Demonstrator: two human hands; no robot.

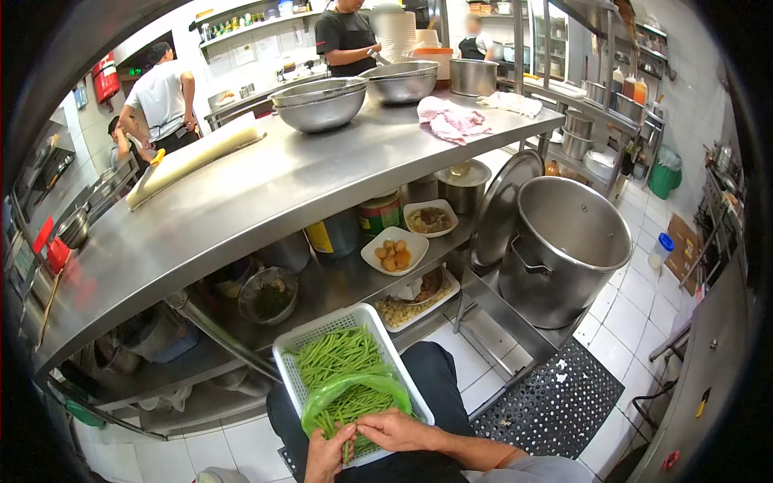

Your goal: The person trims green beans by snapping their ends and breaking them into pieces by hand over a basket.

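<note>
A white perforated plastic basket (283, 354) rests on my lap, heaped with cut green beans (338, 354). Across its near half lies an open green plastic bag (378, 381) with longer green beans inside. My left hand (328, 455) is closed around a few green beans at the near edge of the bag. Beside it, my right hand (396, 431) has its fingertips pinched together at those same beans, close to the left fingers. What exactly sits between the right fingertips is partly hidden.
A steel worktable (266, 185) stands ahead, carrying steel bowls (320, 111) and cloths (452, 121). Its lower shelf holds a dish of round brown food (394, 251). At right is a large steel pot (555, 249) beside a black rubber mat (555, 402). Several people work beyond the table.
</note>
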